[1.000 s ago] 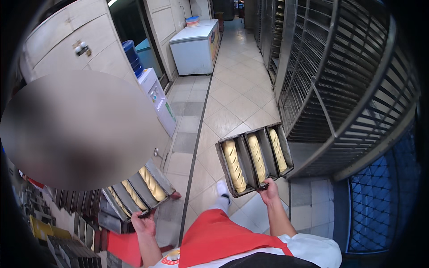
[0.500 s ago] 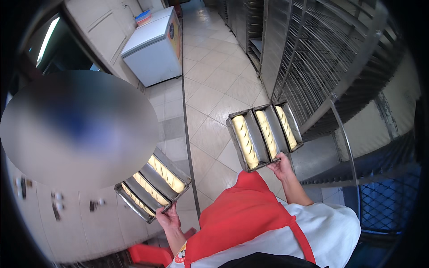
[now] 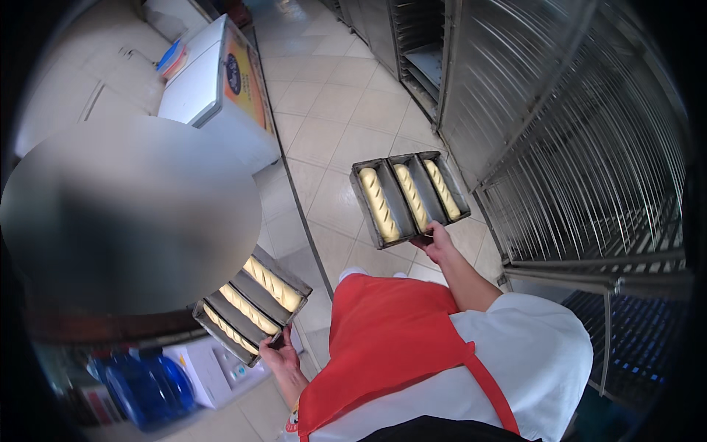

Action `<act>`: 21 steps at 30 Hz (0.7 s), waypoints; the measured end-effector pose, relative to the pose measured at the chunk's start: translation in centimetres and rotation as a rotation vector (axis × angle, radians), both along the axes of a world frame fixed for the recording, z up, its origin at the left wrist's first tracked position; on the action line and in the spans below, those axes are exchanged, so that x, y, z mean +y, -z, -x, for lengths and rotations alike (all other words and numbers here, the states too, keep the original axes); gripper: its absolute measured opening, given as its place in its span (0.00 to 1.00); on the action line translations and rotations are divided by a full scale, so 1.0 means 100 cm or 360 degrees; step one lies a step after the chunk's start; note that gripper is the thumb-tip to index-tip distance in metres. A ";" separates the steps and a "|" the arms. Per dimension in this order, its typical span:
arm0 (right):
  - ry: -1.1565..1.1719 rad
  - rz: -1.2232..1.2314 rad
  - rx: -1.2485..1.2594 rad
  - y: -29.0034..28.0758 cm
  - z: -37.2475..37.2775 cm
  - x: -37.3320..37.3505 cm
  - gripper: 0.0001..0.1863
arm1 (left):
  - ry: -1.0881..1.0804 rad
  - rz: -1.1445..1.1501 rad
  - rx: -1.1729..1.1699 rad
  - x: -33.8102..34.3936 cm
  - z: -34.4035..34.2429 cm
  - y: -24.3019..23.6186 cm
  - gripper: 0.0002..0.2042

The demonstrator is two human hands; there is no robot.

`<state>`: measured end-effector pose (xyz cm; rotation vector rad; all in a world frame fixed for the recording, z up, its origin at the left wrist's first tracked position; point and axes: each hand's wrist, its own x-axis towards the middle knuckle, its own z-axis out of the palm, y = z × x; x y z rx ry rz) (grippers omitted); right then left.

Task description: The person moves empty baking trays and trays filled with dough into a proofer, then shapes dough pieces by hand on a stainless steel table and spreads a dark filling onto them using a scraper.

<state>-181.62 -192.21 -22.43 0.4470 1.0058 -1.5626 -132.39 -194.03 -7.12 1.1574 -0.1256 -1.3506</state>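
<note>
My left hand grips the near edge of a dark metal triple loaf pan. Three long pale dough loaves with slanted cuts lie in it, one per compartment; a grey blurred oval hides its far corner. Farther ahead and to the right, my right hand holds a second triple loaf pan by its near edge, fingers partly beneath it. This pan also carries three scored dough loaves, one in each compartment. Both pans are held up above the floor, apart from each other.
Tall metal racks line the right side. Farther along stands a cabinet with tray shelves. A white chest freezer is at the far left. At the lower left are a blue water jug and a white box.
The right pan has shifted left and slightly farther away. The left pan stays nearly in place in view. The surroundings have swung, bringing the blue jug into sight.
</note>
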 end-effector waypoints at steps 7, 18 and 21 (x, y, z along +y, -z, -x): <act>0.0321 -0.0123 -0.0144 0.073 0.062 -0.294 0.21 | 0.0129 -0.0096 -0.0072 -0.308 0.068 0.030 0.33; 0.0867 -0.0223 -0.0387 0.243 0.240 -0.675 0.18 | 0.0806 -0.0562 -0.0072 -0.762 0.275 0.077 0.29; 0.1095 -0.0301 -0.0425 0.311 0.312 -0.746 0.18 | 0.0903 -0.0812 -0.0095 -0.847 0.349 0.094 0.28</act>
